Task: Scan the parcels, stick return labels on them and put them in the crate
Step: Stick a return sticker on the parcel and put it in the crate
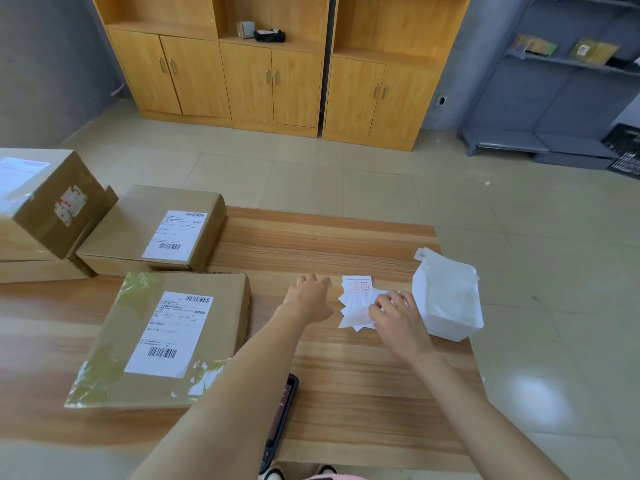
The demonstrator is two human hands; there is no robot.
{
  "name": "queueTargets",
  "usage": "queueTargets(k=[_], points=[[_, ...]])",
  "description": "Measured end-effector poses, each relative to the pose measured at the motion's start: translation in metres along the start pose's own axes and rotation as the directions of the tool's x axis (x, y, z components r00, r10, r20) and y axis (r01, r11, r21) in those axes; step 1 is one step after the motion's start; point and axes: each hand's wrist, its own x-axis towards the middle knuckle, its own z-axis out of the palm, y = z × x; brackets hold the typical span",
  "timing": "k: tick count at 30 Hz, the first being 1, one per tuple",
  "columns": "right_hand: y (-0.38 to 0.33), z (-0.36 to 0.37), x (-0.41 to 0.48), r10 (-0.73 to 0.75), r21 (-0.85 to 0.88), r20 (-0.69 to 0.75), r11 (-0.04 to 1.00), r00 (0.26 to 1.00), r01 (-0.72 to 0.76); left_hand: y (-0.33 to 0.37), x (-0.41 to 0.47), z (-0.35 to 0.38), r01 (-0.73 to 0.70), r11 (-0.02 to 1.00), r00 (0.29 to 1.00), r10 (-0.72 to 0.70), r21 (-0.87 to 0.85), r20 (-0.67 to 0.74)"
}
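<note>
A flat cardboard parcel [166, 337] with a white shipping label lies on the wooden table [346, 393] at my left. A second labelled parcel [156, 230] sits behind it, and a bigger box [45, 202] stands at the far left. A small heap of white return labels [356, 299] with red print lies mid-table. My right hand [396, 315] rests on the heap, fingers curled over the labels. My left hand [310, 297] hovers just left of the heap, fingers spread, holding nothing. A dark handheld scanner [282, 417] lies on the table, partly hidden under my left forearm.
A white plastic bag [446, 296] sits right of the labels at the table's right edge. Wooden cabinets [273, 71] line the far wall. A grey shelf rack [571, 81] stands at the right with a black crate [625, 150] beside it on the tiled floor.
</note>
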Motion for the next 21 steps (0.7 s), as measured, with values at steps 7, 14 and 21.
queueTargets(k=[7,14,21], points=[[0.0011,-0.0024,0.0020,0.064,0.119,-0.132,0.992,0.989,-0.049,-0.0018,0.0036,0.0014,0.001,1.000,1.000,-0.001,-0.010,-0.001],[-0.0011,-0.0008,0.0055,0.175,0.301,-0.156,0.946,0.972,-0.122,-0.0038,0.0070,0.0024,-0.008,1.000,1.000,0.008,-0.022,-0.005],[-0.0050,0.0020,0.0047,0.238,0.405,-0.091,0.896,0.967,-0.182,-0.0064,0.0092,0.0044,-0.009,0.999,1.000,0.009,-0.042,0.002]])
